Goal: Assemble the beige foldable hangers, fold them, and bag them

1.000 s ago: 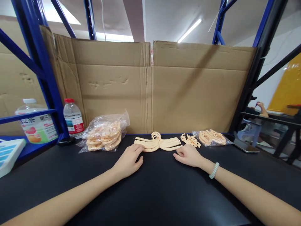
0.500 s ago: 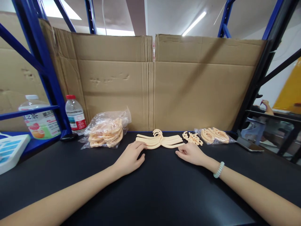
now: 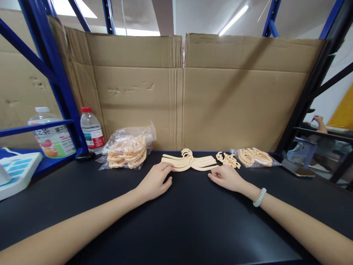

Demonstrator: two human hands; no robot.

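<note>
A stack of peach plastic hangers lies flat near the back of the black table. My left hand rests on the table with its fingertips touching the stack's left ends. My right hand lies on the table with its fingertips at the stack's right ends; a pale bead bracelet circles that wrist. Neither hand holds anything. Small peach hook pieces lie loose just right of the stack.
A clear bag of peach parts sits at the left, another bag at the right. Two bottles stand by the blue rack post. Cardboard sheets wall the back. A phone lies far right.
Both hands stay at the ends of the hanger stack. The camera has tilted and shifted slightly, so everything sits a little further right and higher in view.
</note>
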